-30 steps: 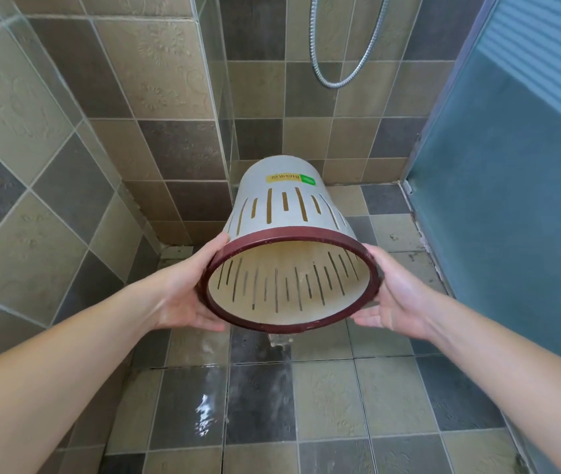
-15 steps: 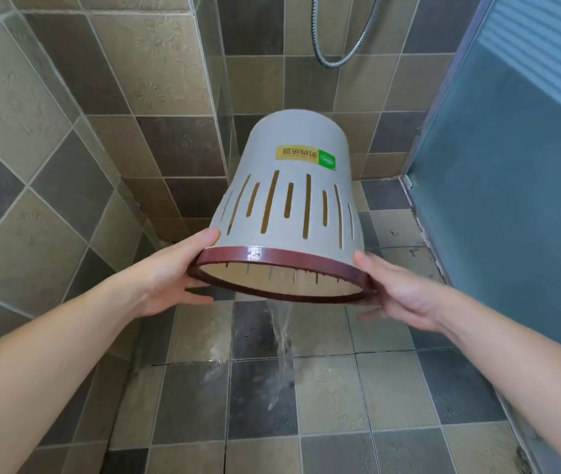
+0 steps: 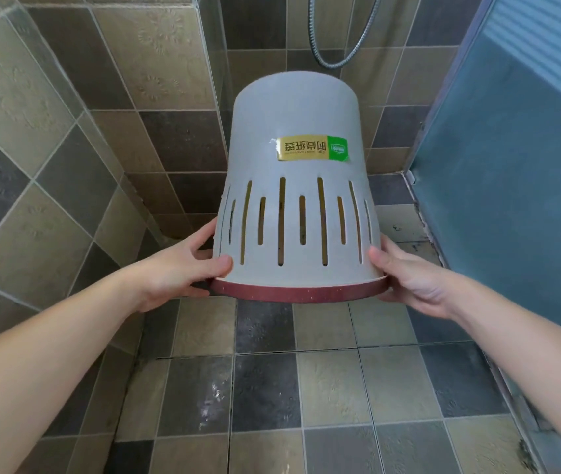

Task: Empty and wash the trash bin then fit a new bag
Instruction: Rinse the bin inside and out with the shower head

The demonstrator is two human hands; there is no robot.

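Observation:
A grey plastic trash bin (image 3: 294, 121) with vertical slots, a dark red rim and a yellow-green label is held upside down above the shower floor. Its base points up and away from me, its mouth faces the tiles. My left hand (image 3: 178, 268) grips the rim on the left side, thumb across the grey wall. My right hand (image 3: 409, 280) grips the rim on the right side. The inside of the bin is hidden. No bag is in view.
Wet brown and grey floor tiles (image 3: 265, 388) lie under the bin. Tiled walls (image 3: 67, 131) close in on the left and at the back. A frosted blue-grey door panel (image 3: 511, 200) stands at the right. A metal shower hose (image 3: 344, 53) hangs at the back.
The bin has tipped from mouth-toward-me to fully upside down and risen. Water that streamed out half a second ago has stopped. Both hands kept their hold on the rim.

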